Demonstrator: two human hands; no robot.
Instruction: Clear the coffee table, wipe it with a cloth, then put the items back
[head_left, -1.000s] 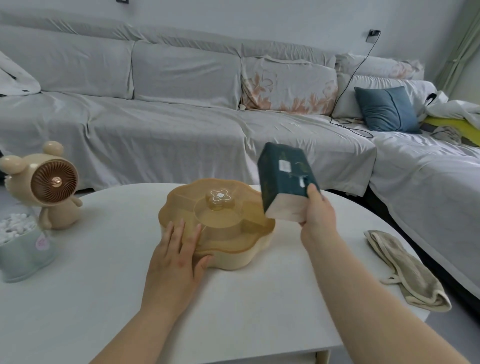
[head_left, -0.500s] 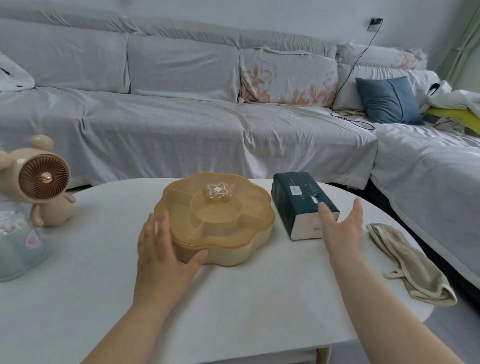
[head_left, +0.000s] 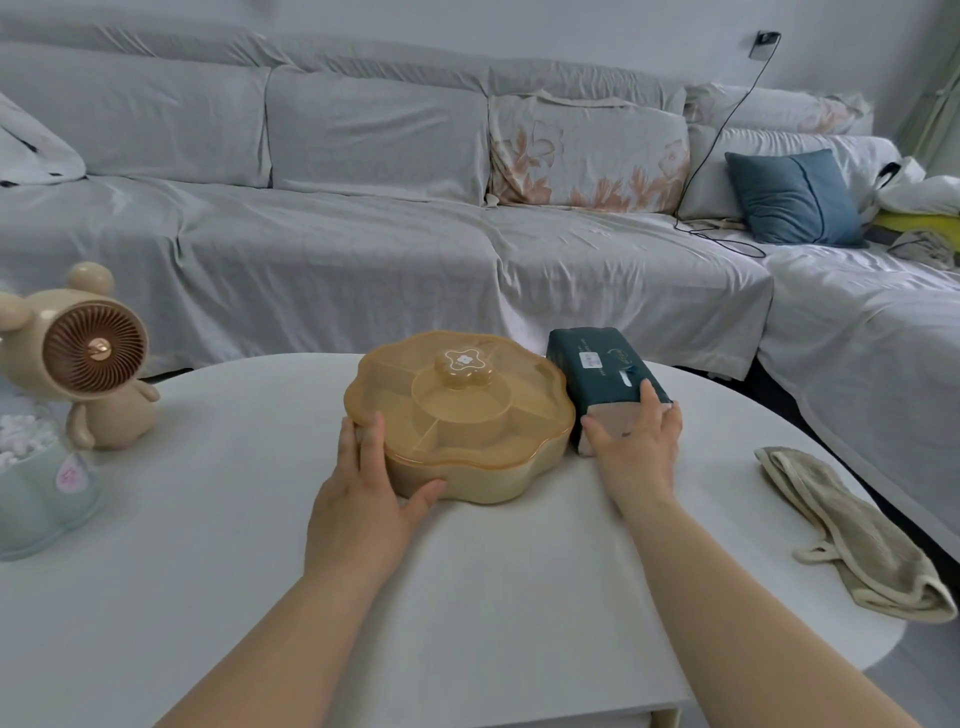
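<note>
**Two items side by side, little margin**

The left hand (head_left: 363, 499) cups the near-left lobe of the amber snack box (head_left: 467, 410), thumb along its front wall. The right hand (head_left: 636, 447) curls over the near end of the green tissue pack (head_left: 597, 366), which lies just beside the box on the worktop (head_left: 519, 597). A push on either could shove its neighbour askew. The lid looks merely seated, though I cannot tell, so tilting the box risks it slipping. The cloth (head_left: 852, 535) lies near the right edge and may slide off if brushed.
</note>
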